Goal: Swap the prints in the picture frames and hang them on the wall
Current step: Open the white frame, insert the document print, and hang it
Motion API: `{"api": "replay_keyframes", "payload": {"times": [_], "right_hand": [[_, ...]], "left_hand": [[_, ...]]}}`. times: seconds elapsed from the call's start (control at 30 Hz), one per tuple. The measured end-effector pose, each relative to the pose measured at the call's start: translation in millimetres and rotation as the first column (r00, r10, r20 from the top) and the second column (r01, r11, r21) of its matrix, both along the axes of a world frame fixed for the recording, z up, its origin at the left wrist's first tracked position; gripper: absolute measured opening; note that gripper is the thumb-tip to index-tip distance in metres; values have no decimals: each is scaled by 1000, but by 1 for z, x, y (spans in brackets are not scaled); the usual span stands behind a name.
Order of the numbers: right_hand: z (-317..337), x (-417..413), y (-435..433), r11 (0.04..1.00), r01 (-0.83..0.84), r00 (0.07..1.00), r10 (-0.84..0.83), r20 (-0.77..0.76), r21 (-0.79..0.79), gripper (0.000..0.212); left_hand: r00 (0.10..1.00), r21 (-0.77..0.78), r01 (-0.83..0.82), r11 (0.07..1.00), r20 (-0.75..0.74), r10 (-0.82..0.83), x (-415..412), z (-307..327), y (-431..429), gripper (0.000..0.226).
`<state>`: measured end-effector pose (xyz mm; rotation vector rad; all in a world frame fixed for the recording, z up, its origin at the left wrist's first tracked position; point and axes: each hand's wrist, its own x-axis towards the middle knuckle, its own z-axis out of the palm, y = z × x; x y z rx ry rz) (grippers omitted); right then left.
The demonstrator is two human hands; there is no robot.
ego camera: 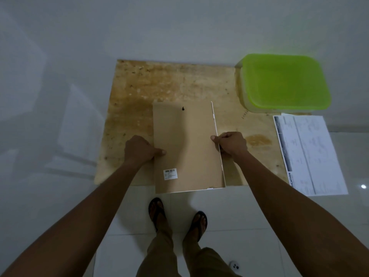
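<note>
Both hands grab the picture frame [185, 148], back side up: left hand [140, 149] on one edge, right hand [231, 143] on the other, above the counter [159, 82].

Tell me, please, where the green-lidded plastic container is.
Head view: the green-lidded plastic container sits at the far right corner of the worn wooden board, beyond the printed white paper sheet.
</note>
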<state>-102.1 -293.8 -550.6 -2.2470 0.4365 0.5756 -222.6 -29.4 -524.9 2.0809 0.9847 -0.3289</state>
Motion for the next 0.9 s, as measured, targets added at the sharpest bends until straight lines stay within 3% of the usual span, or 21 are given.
{"api": "replay_keyframes", "payload": {"times": [0.37,0.7,0.9], "right_hand": [[3,-2,2,999,-39,998,41,45,-35,31],[11,-9,-1,1000,-19,997,20,80,-16,25],[2,-10,-10,1000,17,996,-18,87,18,28]], "left_hand": [[999,66,-22,998,29,20,-3,2,-12,57],[992,182,6,983,120,-28,-12,0,-31,43],[968,66,42,997,244,-56,-22,-4,-29,31]]}}
